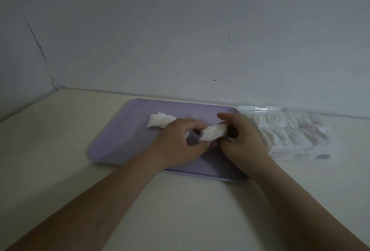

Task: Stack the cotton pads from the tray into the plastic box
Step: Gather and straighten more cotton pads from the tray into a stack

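A lilac tray (120, 142) lies on the table near the wall. Over its middle, both hands hold a small white stack of cotton pads (213, 133). My right hand (243, 140) grips the stack's right end with curled fingers, and my left hand (180, 140) pinches its left end. A second bunch of cotton pads (160, 122) lies on the tray's back left part, just behind my left hand. Right of the tray stands the clear plastic box (300, 150), holding several rows of white pads (290, 128).
The tray and box sit on a pale table (60, 150) that meets a plain wall at the back and a corner at the left. The box's open clear lid (260, 108) lies against the wall.
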{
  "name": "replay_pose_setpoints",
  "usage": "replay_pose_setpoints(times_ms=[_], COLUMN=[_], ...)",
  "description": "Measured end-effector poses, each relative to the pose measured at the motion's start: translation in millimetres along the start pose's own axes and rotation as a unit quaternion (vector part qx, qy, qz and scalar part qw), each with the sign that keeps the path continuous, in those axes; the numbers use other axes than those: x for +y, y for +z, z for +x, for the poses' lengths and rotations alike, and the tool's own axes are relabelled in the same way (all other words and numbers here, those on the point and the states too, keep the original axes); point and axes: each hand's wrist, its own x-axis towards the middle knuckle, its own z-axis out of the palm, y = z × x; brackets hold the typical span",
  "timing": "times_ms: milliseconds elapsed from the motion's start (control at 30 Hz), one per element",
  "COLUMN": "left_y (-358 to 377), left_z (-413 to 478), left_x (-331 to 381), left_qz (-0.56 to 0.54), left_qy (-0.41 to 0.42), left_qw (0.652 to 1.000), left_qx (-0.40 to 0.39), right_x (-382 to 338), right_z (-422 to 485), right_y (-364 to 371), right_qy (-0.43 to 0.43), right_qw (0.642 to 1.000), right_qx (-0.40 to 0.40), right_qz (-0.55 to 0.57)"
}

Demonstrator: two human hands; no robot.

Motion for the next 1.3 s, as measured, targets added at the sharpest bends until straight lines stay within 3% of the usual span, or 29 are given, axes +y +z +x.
replay_pose_setpoints(times_ms=[133, 300, 567, 733, 867, 933, 1033, 1133, 1300], left_y=[2, 2, 6, 0, -5, -15, -40, -51, -41], left_z=[4, 6, 7, 9, 10, 14, 20, 18, 12], left_x=[-7, -3, -2, 1, 8, 6, -2, -13, -23], left_qz=[0.033, 0.039, 0.021, 0.019, -0.003, -0.002, 0.104, 0.197, 0.252], left_qy=[0.003, -0.022, -0.032, -0.036, -0.025, -0.049, -0.095, -0.145, -0.162], left_qw=[0.999, 0.999, 0.999, 0.999, 0.999, 0.999, 0.984, 0.967, 0.954], left_qx=[0.013, -0.011, -0.039, -0.011, -0.035, 0.008, 0.108, 0.072, -0.001], right_x=[-2, -4, -6, -13, -11, -6, -5, -7, -12], right_z=[0, -4, -8, -11, -11, -9, -12, -16, -17], right_y=[-3, -1, 12, 6, 4, 5, 2, -1, 5], right_qy=[0.010, 0.086, 0.136, 0.095, -0.013, -0.033, -0.044, -0.043, -0.021], right_qw=[0.999, 0.989, 0.969, 0.983, 0.988, 0.983, 0.978, 0.967, 0.955], right_qx=[-0.035, -0.097, -0.116, -0.145, -0.134, -0.126, -0.118, -0.146, -0.136], right_qz=[0.025, 0.074, 0.170, 0.066, -0.076, -0.130, -0.167, -0.206, -0.264])
